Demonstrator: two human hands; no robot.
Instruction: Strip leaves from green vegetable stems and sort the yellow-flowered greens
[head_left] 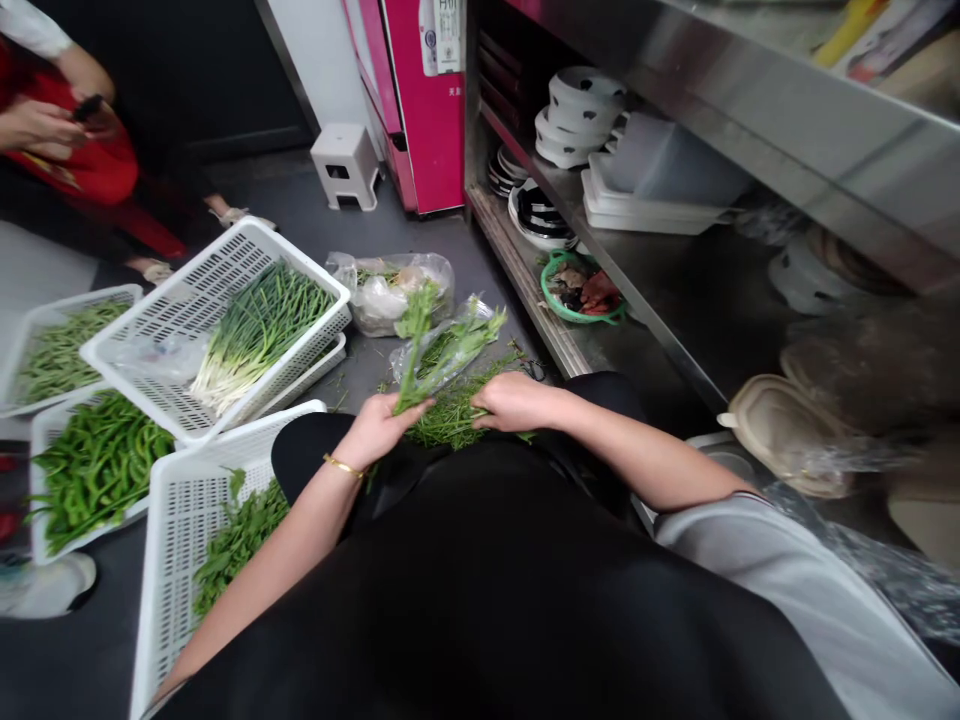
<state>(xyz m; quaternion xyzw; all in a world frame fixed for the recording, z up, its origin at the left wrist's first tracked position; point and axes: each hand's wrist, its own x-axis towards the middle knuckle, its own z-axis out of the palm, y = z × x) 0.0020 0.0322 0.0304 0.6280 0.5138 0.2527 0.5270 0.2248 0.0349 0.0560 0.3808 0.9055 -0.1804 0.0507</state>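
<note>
My left hand (379,428), with a gold bracelet at the wrist, is closed round a bunch of leafy green stalks (416,345) that stand up from it. My right hand (514,402) is curled, knuckles up, over a heap of green stems (457,412) on the floor in front of my knees; what its fingers hold is hidden. A clear plastic bag with more greens (461,340) lies just behind the heap. A white slotted basket (176,560) at my left knee holds picked leaves (240,535).
White baskets at left hold scallions (259,330), green peppers (94,465) and green beans (60,345). Another person in red (75,140) crouches at top left holding a phone. A steel shelf (660,290) with dishes, a green colander and lids runs along the right. A white stool (345,165) stands by a pink cabinet.
</note>
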